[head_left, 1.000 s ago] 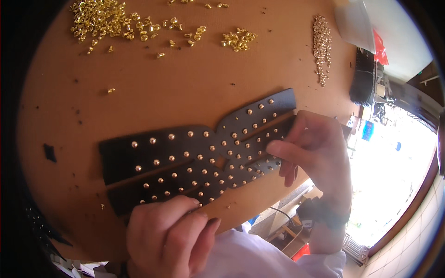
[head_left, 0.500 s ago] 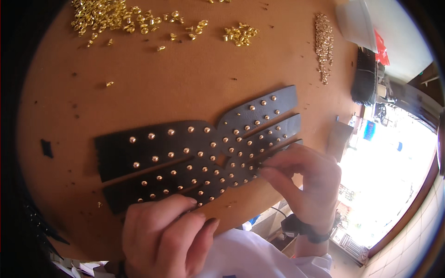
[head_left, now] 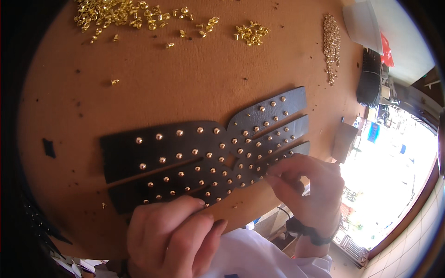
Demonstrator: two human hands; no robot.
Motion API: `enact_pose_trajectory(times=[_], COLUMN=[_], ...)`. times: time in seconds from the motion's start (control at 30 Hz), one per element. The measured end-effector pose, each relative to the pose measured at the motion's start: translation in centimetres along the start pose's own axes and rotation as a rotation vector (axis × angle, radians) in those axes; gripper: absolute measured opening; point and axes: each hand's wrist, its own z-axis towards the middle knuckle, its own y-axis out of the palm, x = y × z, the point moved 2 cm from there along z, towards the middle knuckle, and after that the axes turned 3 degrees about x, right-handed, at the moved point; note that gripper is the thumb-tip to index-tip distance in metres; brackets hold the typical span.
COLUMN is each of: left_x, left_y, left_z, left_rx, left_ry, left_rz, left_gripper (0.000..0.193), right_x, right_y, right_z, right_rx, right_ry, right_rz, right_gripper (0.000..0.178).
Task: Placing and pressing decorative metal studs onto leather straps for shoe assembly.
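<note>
A black leather piece (head_left: 120,155) with slits, a small diamond-shaped hole in its middle and rows of round gold studs lies on the brown tabletop. At its near edge, my left hand (head_left: 174,234) has its fingers curled over the leather, gripping it. Over the right part, my right hand (head_left: 306,185) pinches thumb and forefinger together close to the studs. Whatever is between those fingertips is too small to make out.
Loose gold rivets (head_left: 104,14) are heaped at the far left, with a smaller rivet cluster (head_left: 251,34) beside them. A strip of rose-gold caps (head_left: 331,46) lies far right, near a white tub (head_left: 364,25) and stacked black pieces (head_left: 369,78). One single rivet (head_left: 114,82) sits apart.
The view has shifted slightly, so the table and leather appear a little farther right. Both hands keep nearly the same place on the leather, the right one still pinching.
</note>
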Motion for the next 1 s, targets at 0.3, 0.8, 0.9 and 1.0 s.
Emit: enact_pose_trajectory(times=[0.3, 0.8, 0.9, 1.0], left_x=[-0.1, -0.2, -0.2, -0.2], left_y=[-0.1, 0.0, -0.1, -0.1], left_z=[-0.1, -0.2, -0.2, -0.2], left_rx=[0.002, -0.003, -0.008, -0.006], left_ry=[0.006, 0.006, 0.005, 0.004], left_rz=[-0.003, -0.003, -0.005, -0.005], left_gripper=[0.026, 0.026, 0.026, 0.026], right_x=[0.9, 1.2, 1.0, 0.8], right_y=[0.8, 0.8, 0.7, 0.7], right_z=[0.2, -0.1, -0.1, 0.2], right_rx=[0.156, 0.150, 0.138, 0.117], right_ry=[-0.288, -0.397, -0.341, -0.304], right_rz=[0.006, -0.046, -0.024, -0.016], right_gripper=[0.015, 0.019, 0.019, 0.019])
